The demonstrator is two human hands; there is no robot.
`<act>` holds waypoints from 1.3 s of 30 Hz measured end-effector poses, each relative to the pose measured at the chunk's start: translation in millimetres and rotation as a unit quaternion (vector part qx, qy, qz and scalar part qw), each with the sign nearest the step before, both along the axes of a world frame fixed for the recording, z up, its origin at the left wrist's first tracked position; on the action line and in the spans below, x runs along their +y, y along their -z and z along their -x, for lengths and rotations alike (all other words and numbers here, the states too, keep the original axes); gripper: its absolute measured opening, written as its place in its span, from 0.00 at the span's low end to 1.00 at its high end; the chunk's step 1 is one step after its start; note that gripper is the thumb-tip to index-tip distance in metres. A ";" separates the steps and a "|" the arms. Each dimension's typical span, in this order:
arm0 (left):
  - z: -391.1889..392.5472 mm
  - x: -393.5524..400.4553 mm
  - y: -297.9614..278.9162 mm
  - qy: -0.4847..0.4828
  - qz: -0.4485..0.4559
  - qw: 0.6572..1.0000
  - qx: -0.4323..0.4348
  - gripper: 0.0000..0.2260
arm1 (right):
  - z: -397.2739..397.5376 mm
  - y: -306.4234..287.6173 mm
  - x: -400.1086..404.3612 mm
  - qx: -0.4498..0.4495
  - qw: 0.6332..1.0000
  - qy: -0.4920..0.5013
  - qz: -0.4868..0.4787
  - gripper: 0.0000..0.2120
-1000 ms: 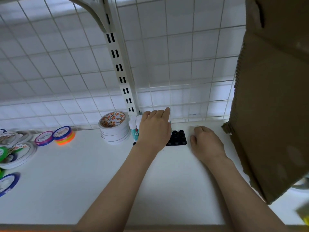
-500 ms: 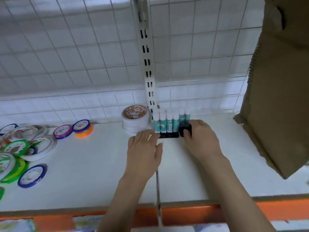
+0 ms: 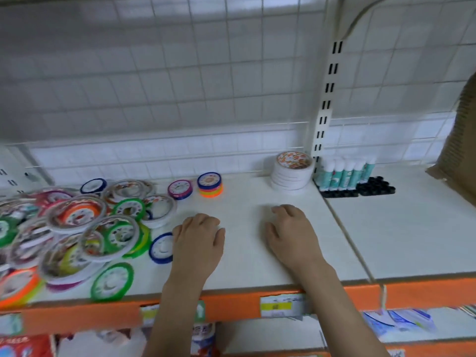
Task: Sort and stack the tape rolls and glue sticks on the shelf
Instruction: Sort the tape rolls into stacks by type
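White shelf (image 3: 257,266), left hand (image 3: 198,243) and right hand (image 3: 292,235) loosely curled, empty

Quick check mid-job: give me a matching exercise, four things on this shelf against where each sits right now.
Things:
1. stack of white tape rolls
2. row of teal and white glue sticks
3. small blue-rimmed tape roll lying flat
4. short stack of blue, orange and yellow tape rolls

Places:
A. right of the slotted metal upright, at the back
B. touching the left hand
C. just left of the slotted upright
D. beside the small purple tape roll

Pairs: 1-C, 2-A, 3-B, 4-D
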State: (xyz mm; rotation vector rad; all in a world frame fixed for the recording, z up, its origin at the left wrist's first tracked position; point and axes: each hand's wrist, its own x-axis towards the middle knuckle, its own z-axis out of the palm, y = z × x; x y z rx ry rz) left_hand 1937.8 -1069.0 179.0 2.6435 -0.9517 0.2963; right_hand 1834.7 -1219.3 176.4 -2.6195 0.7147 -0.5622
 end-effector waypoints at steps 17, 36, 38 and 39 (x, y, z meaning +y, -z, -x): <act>-85.8 116.8 -20.6 0.010 0.111 0.993 -0.036 0.08 | -108.6 -10.8 97.4 0.045 0.991 -0.117 0.044 0.17; -97.9 155.3 -16.7 -0.018 0.143 0.990 -0.010 0.07 | -213.4 -31.9 87.2 0.215 0.943 -0.171 0.189 0.19; -98.5 153.9 -15.3 -0.018 0.141 0.990 -0.010 0.06 | -210.7 -32.8 87.1 0.221 0.940 -0.174 0.192 0.19; -98.5 153.2 -14.5 -0.018 0.140 0.990 -0.010 0.06 | -209.5 -32.6 86.3 0.219 0.941 -0.173 0.192 0.18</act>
